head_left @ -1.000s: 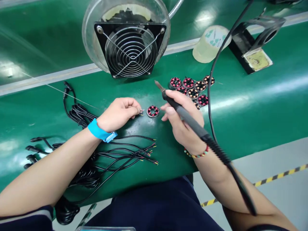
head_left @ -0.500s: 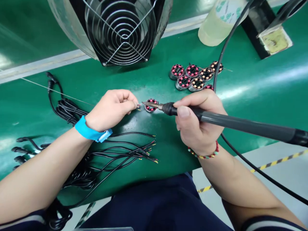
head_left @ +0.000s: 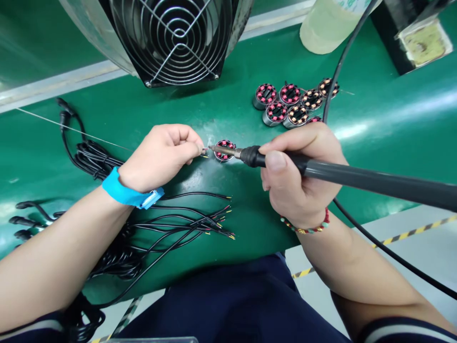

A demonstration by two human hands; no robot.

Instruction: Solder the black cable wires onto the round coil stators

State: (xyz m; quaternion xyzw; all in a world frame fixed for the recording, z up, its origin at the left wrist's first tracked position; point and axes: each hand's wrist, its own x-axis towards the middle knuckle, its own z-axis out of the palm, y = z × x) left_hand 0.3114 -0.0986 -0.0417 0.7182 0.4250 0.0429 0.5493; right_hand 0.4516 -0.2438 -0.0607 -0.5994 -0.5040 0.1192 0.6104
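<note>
one wound ring (head_left: pixel 224 143), red-coiled, on the green bench (head_left: pixel 246 200); taken as the centre of the clock, twelve pointing away from the worker.

one left hand (head_left: pixel 169 150), at nine o'clock: thumb and forefinger pinched on fine wire ends (head_left: pixel 205 154), just beside the ring. pinch kept up over the past second.

one right hand (head_left: pixel 300 186), between three and four: fingers wrapped round a soldering iron (head_left: pixel 357 178) in a pen grip.

one change, seen from where i stand: a second ago the iron pointed up towards the fan (head_left: pixel 179 33), at eleven, clear of the ring; now it lies nearly level across the ring, its tip at the pinched wires. touching or merely near, too small to tell. my reading: setting up is over, and heat on the wire ends is the step in hand.

seven further rings (head_left: pixel 276 113), at two, one partly behind the right hand.

several black cables (head_left: pixel 193 194), six to eight, bared ends towards six.

one sponge tray (head_left: pixel 424 43), farther out at two.
</note>
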